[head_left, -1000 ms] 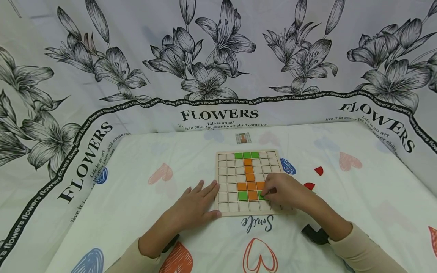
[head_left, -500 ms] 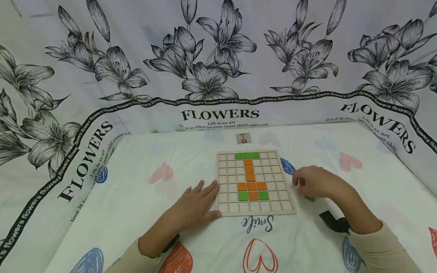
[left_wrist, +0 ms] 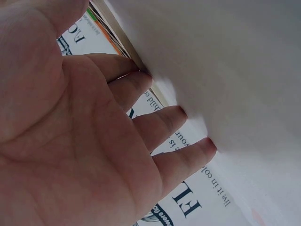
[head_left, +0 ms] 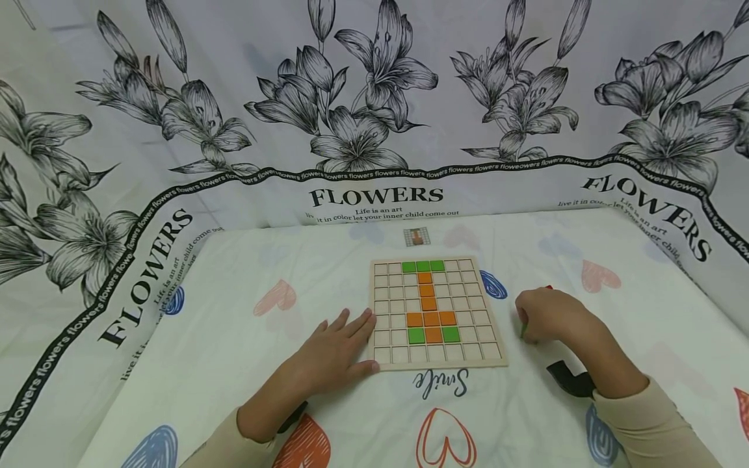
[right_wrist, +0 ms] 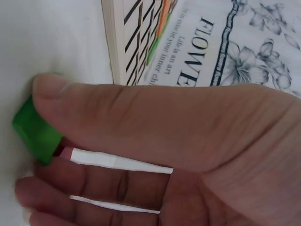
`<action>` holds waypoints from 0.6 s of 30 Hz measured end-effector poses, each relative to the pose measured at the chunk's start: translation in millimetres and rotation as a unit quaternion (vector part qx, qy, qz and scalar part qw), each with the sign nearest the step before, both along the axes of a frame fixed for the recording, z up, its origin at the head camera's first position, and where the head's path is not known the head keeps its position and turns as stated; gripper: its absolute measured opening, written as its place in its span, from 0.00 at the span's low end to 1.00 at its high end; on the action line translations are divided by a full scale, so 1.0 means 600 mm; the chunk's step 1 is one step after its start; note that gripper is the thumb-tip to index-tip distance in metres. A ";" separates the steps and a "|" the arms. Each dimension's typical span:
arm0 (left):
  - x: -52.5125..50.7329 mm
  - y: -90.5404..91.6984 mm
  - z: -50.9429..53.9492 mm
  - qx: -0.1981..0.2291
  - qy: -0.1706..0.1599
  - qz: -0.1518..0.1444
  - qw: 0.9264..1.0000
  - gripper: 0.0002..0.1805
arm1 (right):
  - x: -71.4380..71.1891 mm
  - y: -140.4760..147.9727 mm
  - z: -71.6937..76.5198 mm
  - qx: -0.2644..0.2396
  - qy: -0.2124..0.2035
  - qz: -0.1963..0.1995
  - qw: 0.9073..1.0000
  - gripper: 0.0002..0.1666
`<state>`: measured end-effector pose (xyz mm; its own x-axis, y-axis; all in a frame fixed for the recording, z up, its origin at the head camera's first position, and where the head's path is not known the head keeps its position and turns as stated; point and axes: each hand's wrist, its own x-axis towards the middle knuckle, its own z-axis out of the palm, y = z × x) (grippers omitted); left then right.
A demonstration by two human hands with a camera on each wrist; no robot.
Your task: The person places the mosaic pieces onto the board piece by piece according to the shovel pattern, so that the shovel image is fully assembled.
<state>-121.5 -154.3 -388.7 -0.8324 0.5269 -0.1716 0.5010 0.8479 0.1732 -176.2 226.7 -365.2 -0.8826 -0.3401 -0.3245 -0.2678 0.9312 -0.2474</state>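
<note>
A wooden grid board lies on the cloth, with orange square tiles and green square tiles set in some cells. My left hand rests with spread fingers at the board's left edge; in the left wrist view, its fingertips reach down to the cloth and the edge. Right of the board, my right hand pinches a green tile between thumb and fingers, low over the cloth. Only a sliver of that tile shows in the head view.
A small pattern card lies behind the board. A red piece peeks out behind my right hand, mostly hidden. A flower-printed curtain hangs behind the heart-printed cloth.
My right hand has left the green tile in the board's lower cell and moved right, off the board. It now holds another green tile that lay on the cloth. The left hand has stayed put.
</note>
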 end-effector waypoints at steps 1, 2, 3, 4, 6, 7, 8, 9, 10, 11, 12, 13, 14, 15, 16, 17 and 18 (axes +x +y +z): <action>0.000 0.000 0.000 0.000 0.000 0.000 1.000 0.43 | 0.000 0.000 -0.001 -0.003 0.002 0.006 1.000 0.14; 0.000 0.000 -0.001 0.000 0.000 0.000 1.000 0.43 | 0.000 0.000 -0.001 -0.007 0.003 0.010 1.000 0.14; 0.000 0.000 -0.001 0.000 0.000 0.000 1.000 0.43 | -0.001 0.000 -0.002 -0.011 0.005 0.014 1.000 0.14; -0.001 0.000 -0.001 -0.001 0.000 0.000 1.000 0.43 | -0.001 0.000 -0.003 -0.015 0.007 0.019 1.000 0.14; -0.001 0.000 -0.002 -0.002 0.001 0.000 1.000 0.43 | -0.002 -0.002 -0.004 -0.021 0.010 0.024 0.999 0.13; -0.001 0.000 -0.002 -0.002 0.001 0.000 1.000 0.43 | -0.001 -0.003 -0.005 -0.022 0.011 0.025 0.999 0.13; -0.001 0.000 -0.002 -0.003 0.001 0.001 1.000 0.43 | -0.001 -0.005 -0.005 -0.023 0.012 0.025 0.999 0.13; -0.001 0.000 -0.002 -0.003 0.001 0.001 1.000 0.43 | -0.002 -0.006 -0.006 -0.024 0.012 0.024 0.999 0.13; -0.001 -0.001 -0.002 -0.003 0.001 0.000 1.000 0.43 | -0.002 -0.007 -0.006 -0.026 0.011 0.025 0.999 0.13; -0.001 -0.001 -0.002 -0.003 0.000 0.000 1.000 0.43 | -0.002 -0.008 -0.006 -0.030 0.010 0.026 0.999 0.13; -0.001 -0.001 -0.002 -0.002 0.000 0.000 1.000 0.43 | -0.002 -0.009 -0.007 -0.033 0.009 0.025 0.999 0.13; -0.001 -0.001 -0.002 -0.002 -0.001 0.000 1.000 0.43 | -0.002 -0.011 -0.007 -0.037 0.007 0.024 0.999 0.13; -0.001 -0.001 -0.002 -0.001 -0.001 0.000 1.000 0.43 | -0.003 -0.012 -0.007 -0.041 0.005 0.024 0.999 0.13; -0.001 -0.001 -0.001 -0.001 -0.001 -0.001 1.000 0.43 | -0.003 -0.013 -0.007 -0.044 0.004 0.025 0.999 0.13; -0.001 -0.001 -0.001 0.000 -0.001 -0.001 1.000 0.43 | -0.003 -0.014 -0.006 -0.047 0.004 0.026 0.999 0.12; -0.001 -0.001 -0.001 0.000 -0.002 -0.001 1.000 0.43 | -0.003 -0.016 -0.007 -0.048 0.004 0.025 0.999 0.12; 0.000 -0.001 -0.001 0.000 -0.002 -0.001 1.000 0.43 | -0.002 -0.017 -0.006 -0.046 0.004 0.023 0.999 0.12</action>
<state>-121.7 -155.0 -389.3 -0.8304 0.5291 -0.1744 0.5024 0.8465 0.1760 -177.6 216.3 -369.0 -0.8677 -0.4082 -0.2836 -0.3115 0.8912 -0.3297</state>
